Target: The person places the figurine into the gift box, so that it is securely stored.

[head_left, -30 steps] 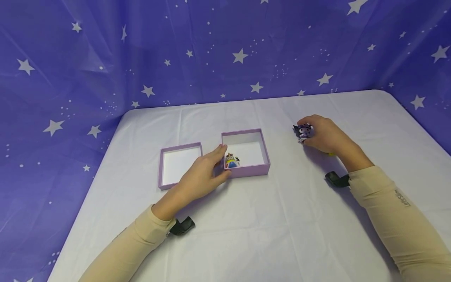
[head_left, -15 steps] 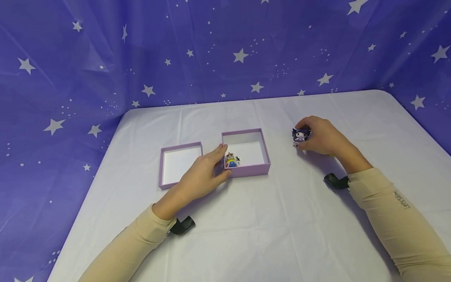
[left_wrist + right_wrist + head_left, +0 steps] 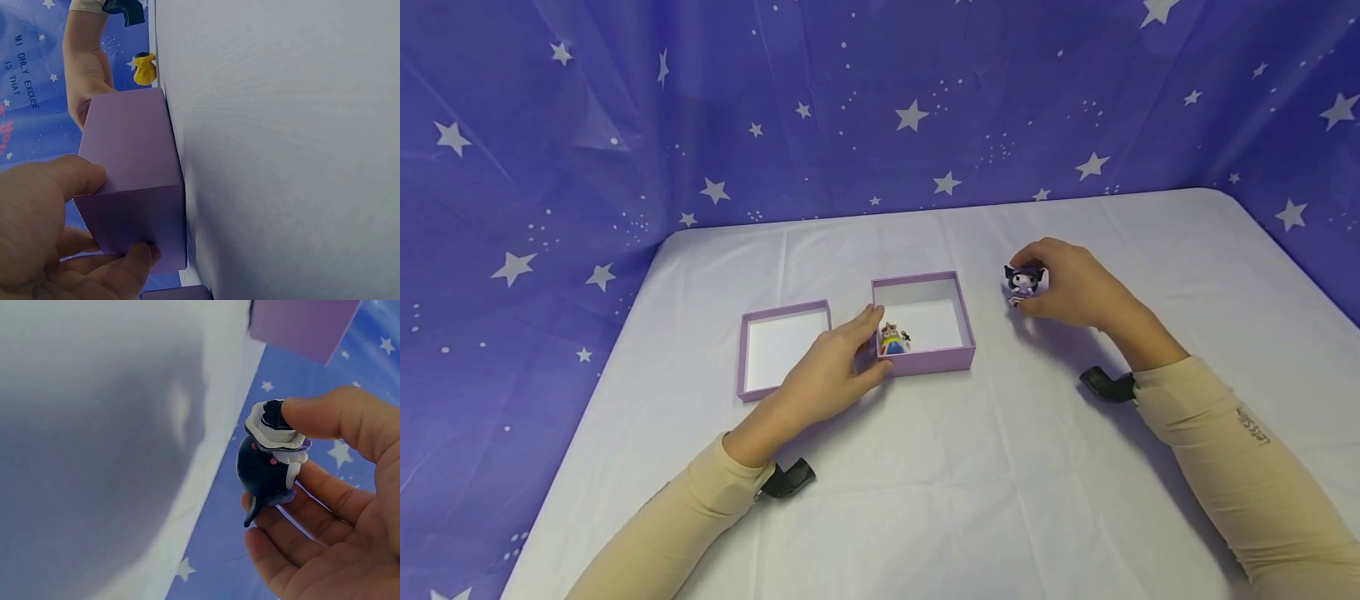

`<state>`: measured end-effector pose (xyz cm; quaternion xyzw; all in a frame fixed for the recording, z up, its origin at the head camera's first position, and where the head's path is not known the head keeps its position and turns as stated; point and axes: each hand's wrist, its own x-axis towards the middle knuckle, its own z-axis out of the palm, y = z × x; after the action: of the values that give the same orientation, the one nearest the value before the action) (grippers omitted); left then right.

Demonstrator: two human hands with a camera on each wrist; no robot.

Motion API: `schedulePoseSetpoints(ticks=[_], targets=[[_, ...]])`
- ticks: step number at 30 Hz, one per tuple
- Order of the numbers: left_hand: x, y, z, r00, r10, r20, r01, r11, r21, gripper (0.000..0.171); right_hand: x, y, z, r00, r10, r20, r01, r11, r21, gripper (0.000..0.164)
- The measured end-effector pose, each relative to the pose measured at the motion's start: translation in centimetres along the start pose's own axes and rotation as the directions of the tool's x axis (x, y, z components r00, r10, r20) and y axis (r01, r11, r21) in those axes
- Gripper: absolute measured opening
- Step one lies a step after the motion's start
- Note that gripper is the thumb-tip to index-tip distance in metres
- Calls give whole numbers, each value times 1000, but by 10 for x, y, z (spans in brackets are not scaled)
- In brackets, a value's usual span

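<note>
A small dark purple and white figurine (image 3: 1025,283) with pointed ears is pinched between the thumb and fingers of my right hand (image 3: 1078,287). It is held to the right of a lilac box (image 3: 928,362), and the right wrist view shows the figurine's dark back and white ruffled base. My left hand (image 3: 827,375) grips the box's near left corner, thumb on one wall and fingers against another, as the left wrist view shows. Inside the box, in that corner, stands a small figurine (image 3: 892,342) in yellow, blue and red with a crown.
Left of the box lies its matching lilac lid (image 3: 747,358), inside up, partly covered by my left hand. A yellow toy (image 3: 145,69) sits on the white tablecloth (image 3: 970,500) beyond the box in the left wrist view. A blue star-patterned curtain (image 3: 880,108) stands behind the table.
My right hand has moved left toward the box with the dark purple figurine, which has turned to face forward. The left hand and box have stayed in place.
</note>
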<state>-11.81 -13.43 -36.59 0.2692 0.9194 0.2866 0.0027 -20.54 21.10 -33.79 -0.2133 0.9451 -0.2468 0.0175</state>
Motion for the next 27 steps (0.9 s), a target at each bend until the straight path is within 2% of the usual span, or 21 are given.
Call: schedulePoseSetpoints(ticks=[9,22,27], targets=[[-1,1,-1,1000,12,-5,-12,1000,-2,72,2,-23,-1,997,-70,-37,70,998,-2,50],[-1,0,0,1000,18,-4,-18,1000,-5,72,5,-58,-2,988,-132,-76,136,990,47,47],[-1,0,0,1000,21,-8,-21,1000,-1,72,8,-72,0,983,-173,-66,176,983,52,49]])
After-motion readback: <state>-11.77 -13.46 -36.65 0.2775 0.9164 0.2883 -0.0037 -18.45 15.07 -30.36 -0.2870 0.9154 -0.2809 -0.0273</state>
